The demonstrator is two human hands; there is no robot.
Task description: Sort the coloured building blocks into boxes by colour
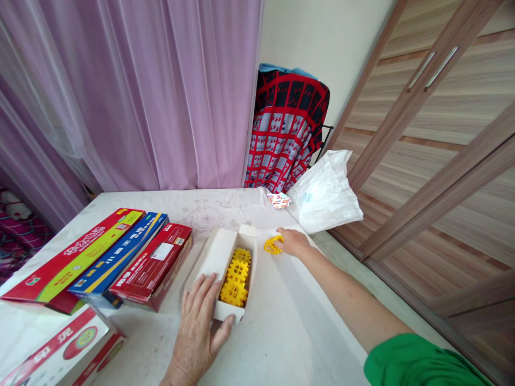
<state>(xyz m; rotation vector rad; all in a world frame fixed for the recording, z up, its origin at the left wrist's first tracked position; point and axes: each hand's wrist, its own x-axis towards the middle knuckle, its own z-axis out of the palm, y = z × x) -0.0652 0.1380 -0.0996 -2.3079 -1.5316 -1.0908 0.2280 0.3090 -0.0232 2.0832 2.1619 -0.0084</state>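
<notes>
A long white cardboard box (251, 268) lies on the table with its lid flap folded out to the left. Several yellow interlocking plastic blocks (235, 279) with square holes sit in a row inside it. My left hand (201, 321) rests at the box's near left side, fingers spread over the flap and thumb by the near end. To the right of the box, my right hand (293, 242) pinches one yellow interlocking plastic piece (273, 244) just over the cloth. The fingertips behind that piece are partly hidden.
Flat red (84, 252), blue (120, 257) and dark red boxes (155, 262) lie side by side at the left, with a white-and-red box (60, 348) nearer. A small patterned box (279, 200) and a white plastic bag (328, 193) are at the far right edge.
</notes>
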